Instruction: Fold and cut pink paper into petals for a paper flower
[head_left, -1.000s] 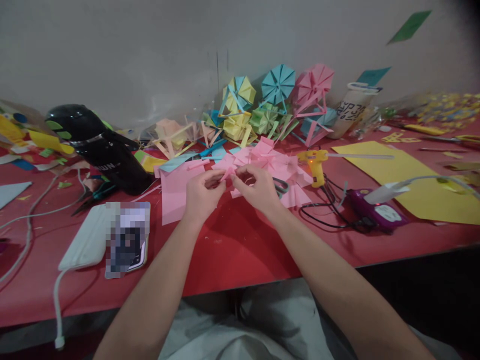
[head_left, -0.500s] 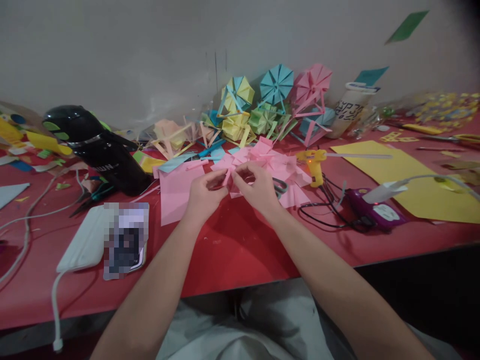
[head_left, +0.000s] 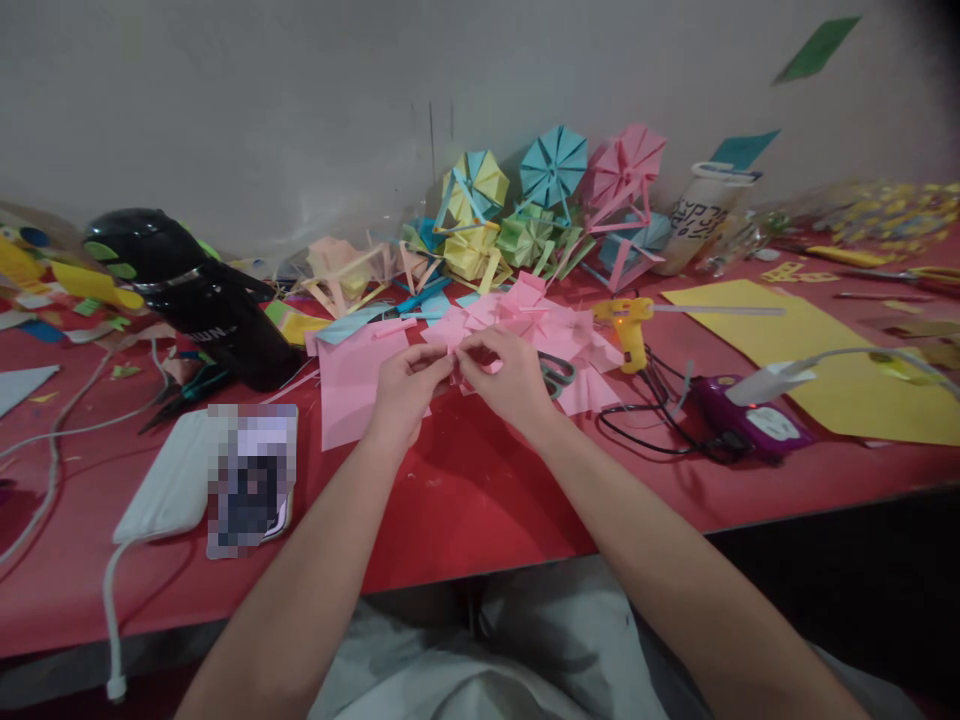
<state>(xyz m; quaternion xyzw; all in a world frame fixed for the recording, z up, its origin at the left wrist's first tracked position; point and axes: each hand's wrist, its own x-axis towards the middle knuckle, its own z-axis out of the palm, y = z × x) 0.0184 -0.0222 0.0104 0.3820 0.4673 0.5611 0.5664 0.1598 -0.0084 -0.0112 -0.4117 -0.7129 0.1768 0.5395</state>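
My left hand (head_left: pixel 405 390) and my right hand (head_left: pixel 508 378) meet above the red table (head_left: pixel 465 500), both pinching a small folded pink paper piece (head_left: pixel 455 352) between fingertips. Just behind them lies a heap of folded pink paper pieces (head_left: pixel 547 325). A flat pink sheet (head_left: pixel 351 385) lies under and left of my left hand. Scissors (head_left: pixel 559 372) lie partly hidden behind my right hand.
A yellow glue gun (head_left: pixel 630 325) with black cord stands right of my hands, beside a purple power strip (head_left: pixel 750 425) and a yellow sheet (head_left: pixel 817 355). Paper pinwheels (head_left: pixel 555 170) line the wall. At left are a black device (head_left: pixel 199 295), a phone (head_left: pixel 251 480) and a white pad (head_left: pixel 169 485).
My two hands have drawn closer together, and the pink piece has been turned and pinched tighter between the fingertips. Nothing else on the table has moved.
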